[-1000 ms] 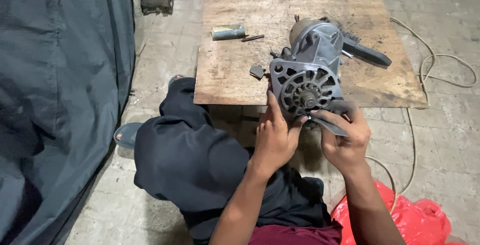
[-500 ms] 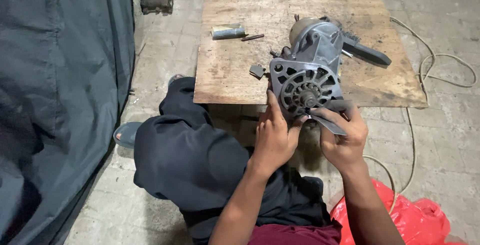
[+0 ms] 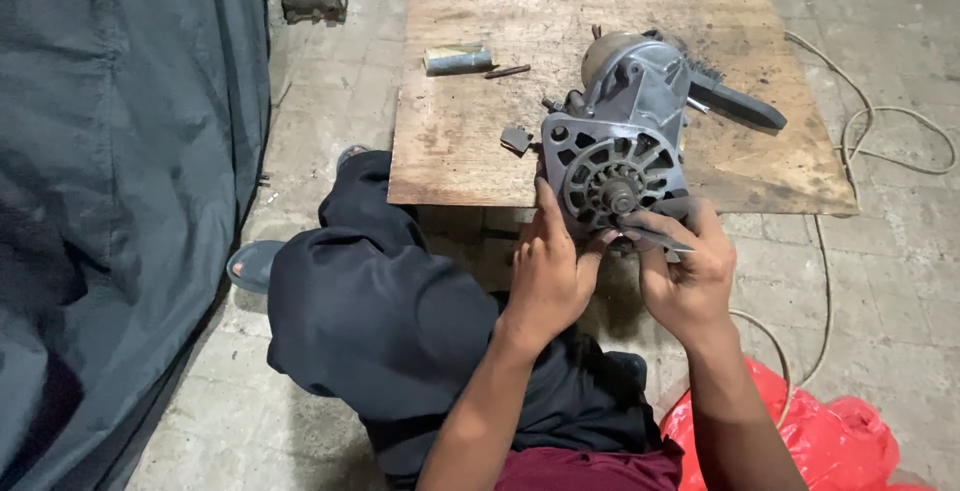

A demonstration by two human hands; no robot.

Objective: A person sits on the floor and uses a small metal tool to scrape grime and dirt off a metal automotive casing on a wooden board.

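A grey metal motor housing (image 3: 625, 126) with a slotted round end face lies at the near edge of a worn wooden board (image 3: 470, 141). My left hand (image 3: 552, 271) rests its fingers against the lower left rim of that end face. My right hand (image 3: 685, 269) holds a thin flat metal tool (image 3: 655, 239) whose tip sits just below the centre hub. A dark handled tool (image 3: 738, 103) lies on the board behind the housing.
On the board lie a small metal block (image 3: 457, 59), a thin rod (image 3: 508, 72) and a small dark piece (image 3: 516, 139). A grey tarpaulin (image 3: 120, 181) fills the left. A pale cord (image 3: 880, 131) loops at right. A red plastic bag (image 3: 800, 441) sits at lower right.
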